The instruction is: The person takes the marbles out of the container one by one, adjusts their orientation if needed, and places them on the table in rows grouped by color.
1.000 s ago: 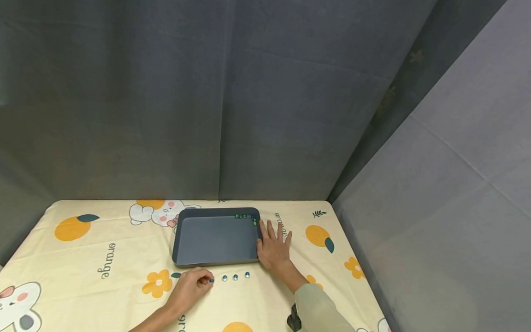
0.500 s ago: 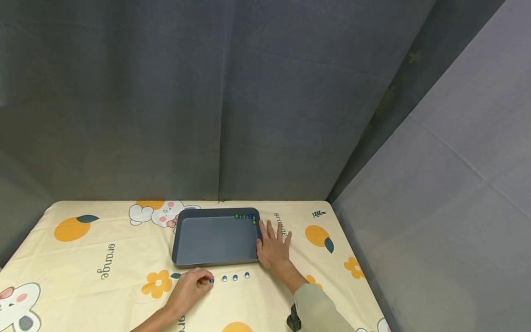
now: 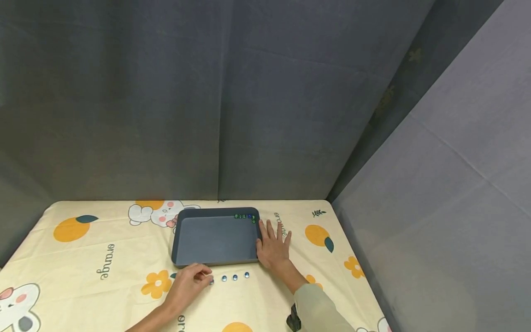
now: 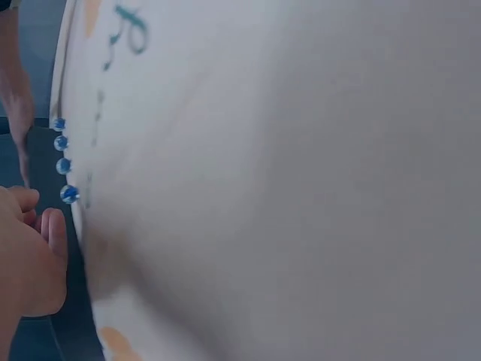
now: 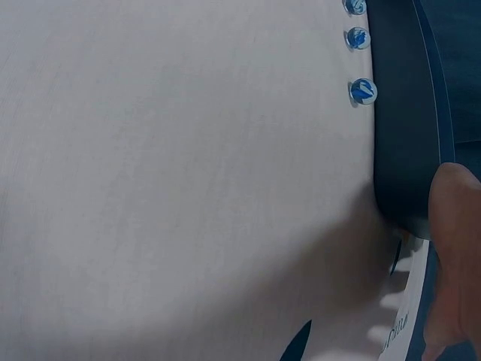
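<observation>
A row of several clear glass marbles with blue swirls lies on the cloth along the near side of a dark grey baking tray. At the row's left end is a marble, with my left hand just beside it. The thumb and fingers of that hand are loosely bent and parted, holding nothing. My right hand lies with fingers spread at the tray's right side, its thumb at the rim in the right wrist view. Green marbles and a dark blue marble sit in the tray's far right corner.
A cream tablecloth printed with oranges, flowers and rabbits covers the table. Grey curtain hangs behind the table, and a lighter grey panel rises along the right side. Something black is at the right sleeve.
My left hand has let go of the marble at the row's left end, its fingers parting and drawing slightly up and left. The right hand and tray have stayed in place.
</observation>
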The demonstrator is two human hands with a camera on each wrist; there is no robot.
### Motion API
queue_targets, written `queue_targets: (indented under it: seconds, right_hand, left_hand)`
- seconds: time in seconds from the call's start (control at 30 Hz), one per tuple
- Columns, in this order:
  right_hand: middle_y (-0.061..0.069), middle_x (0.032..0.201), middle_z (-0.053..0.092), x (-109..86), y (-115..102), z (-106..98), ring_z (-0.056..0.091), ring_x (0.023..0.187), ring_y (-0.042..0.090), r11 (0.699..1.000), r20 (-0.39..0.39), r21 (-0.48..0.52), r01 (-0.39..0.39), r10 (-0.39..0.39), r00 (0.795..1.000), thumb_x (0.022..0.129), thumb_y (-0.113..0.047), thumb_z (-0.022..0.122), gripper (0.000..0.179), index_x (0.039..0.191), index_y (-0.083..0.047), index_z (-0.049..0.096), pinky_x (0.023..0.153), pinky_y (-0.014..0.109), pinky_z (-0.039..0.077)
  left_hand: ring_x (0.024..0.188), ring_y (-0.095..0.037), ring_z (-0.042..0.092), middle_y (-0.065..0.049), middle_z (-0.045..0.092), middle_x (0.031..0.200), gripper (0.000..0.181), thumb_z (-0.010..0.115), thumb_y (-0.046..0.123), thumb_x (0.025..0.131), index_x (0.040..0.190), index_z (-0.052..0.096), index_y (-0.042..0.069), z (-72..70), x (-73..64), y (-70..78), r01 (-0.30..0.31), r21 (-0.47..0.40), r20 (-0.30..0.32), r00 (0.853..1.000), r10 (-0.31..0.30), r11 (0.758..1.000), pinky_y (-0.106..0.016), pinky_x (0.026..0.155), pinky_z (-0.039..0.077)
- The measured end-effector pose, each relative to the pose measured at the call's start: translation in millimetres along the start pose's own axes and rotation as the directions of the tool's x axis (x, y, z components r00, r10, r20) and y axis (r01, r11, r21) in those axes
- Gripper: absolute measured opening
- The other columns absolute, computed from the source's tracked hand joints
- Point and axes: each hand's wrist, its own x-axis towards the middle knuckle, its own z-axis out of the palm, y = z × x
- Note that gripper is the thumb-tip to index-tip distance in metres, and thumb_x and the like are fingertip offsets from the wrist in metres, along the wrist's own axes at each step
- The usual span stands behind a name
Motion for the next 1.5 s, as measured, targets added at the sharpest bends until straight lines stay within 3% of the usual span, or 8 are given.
queue_targets:
  seconds: [0.23,0.47,0.67,0.77,0.97,1.2,1.5]
  right_hand:
    - [0.005,0.164,0.020,0.2,2,-1,0.012,0.149,0.041,1.000,0.016,-0.014,-0.010,0.010,1.000,0.105,-0.040,0.035,0.061,0.161,-0.026,0.016,0.112,0.070,0.009]
    - [0.006,0.164,0.021,-1.2,5,-4,0.013,0.149,0.041,1.000,0.024,-0.021,-0.015,0.016,1.000,0.105,-0.040,0.036,0.061,0.161,-0.024,0.018,0.112,0.070,0.007]
    - [0.006,0.164,0.020,-3.1,4,-8,0.013,0.149,0.041,0.999,0.029,-0.030,-0.020,0.021,0.999,0.105,-0.040,0.036,0.061,0.161,-0.025,0.018,0.112,0.070,0.007]
    - [0.006,0.164,0.021,-4.0,3,-10,0.013,0.148,0.041,0.999,0.030,-0.035,-0.020,0.021,0.999,0.105,-0.040,0.037,0.061,0.161,-0.024,0.019,0.112,0.070,0.007]
    - [0.006,0.164,0.022,-4.0,-1,-13,0.014,0.148,0.041,0.999,0.034,-0.053,-0.012,0.013,0.999,0.105,-0.041,0.037,0.061,0.161,-0.025,0.018,0.111,0.071,0.008]
    - [0.005,0.164,0.020,-1.9,-3,-12,0.013,0.149,0.041,0.997,0.042,-0.081,-0.010,0.014,0.999,0.105,-0.042,0.035,0.062,0.161,-0.025,0.016,0.111,0.071,0.009]
    - [0.005,0.164,0.021,-2.6,-5,-14,0.013,0.148,0.041,0.999,0.041,-0.052,-0.003,0.005,0.999,0.105,-0.040,0.036,0.060,0.161,-0.025,0.018,0.110,0.072,0.007]
  left_hand:
    - [0.068,-0.004,0.061,0.012,0.061,0.076,0.013,0.081,0.001,0.081,0.083,0.074,0.013,1.2,21.4,11.1,-0.050,-0.042,-0.014,0.999,0.049,0.998,-0.021,0.063,0.055]
    - [0.074,-0.006,0.064,0.009,0.065,0.082,0.013,0.080,0.003,0.083,0.091,0.074,0.011,19.5,54.3,21.4,-0.119,-0.055,0.050,0.991,0.122,0.991,-0.021,0.069,0.056]
    - [0.080,-0.014,0.067,-0.004,0.069,0.091,0.015,0.078,0.002,0.085,0.099,0.074,0.005,37.5,88.1,31.3,-0.163,-0.021,0.116,0.980,0.165,0.986,-0.023,0.070,0.056]
    - [0.081,-0.017,0.068,-0.006,0.071,0.091,0.014,0.077,0.003,0.086,0.099,0.074,0.004,46.7,109.0,34.0,-0.169,0.018,0.102,0.981,0.166,0.985,-0.028,0.071,0.057]
    - [0.085,-0.022,0.071,-0.008,0.073,0.094,0.015,0.076,0.005,0.088,0.102,0.074,0.003,63.5,142.3,33.9,-0.107,0.035,0.033,0.994,0.106,0.994,-0.035,0.073,0.058]
    - [0.086,-0.027,0.072,-0.014,0.073,0.098,0.019,0.075,0.000,0.087,0.105,0.072,-0.004,81.8,159.8,21.4,-0.096,0.018,0.016,0.995,0.095,0.995,-0.040,0.074,0.059]
    - [0.084,-0.022,0.071,-0.011,0.073,0.098,0.019,0.077,0.003,0.087,0.105,0.073,0.001,98.5,168.5,7.5,-0.057,0.107,0.052,0.997,0.051,0.993,-0.037,0.074,0.058]
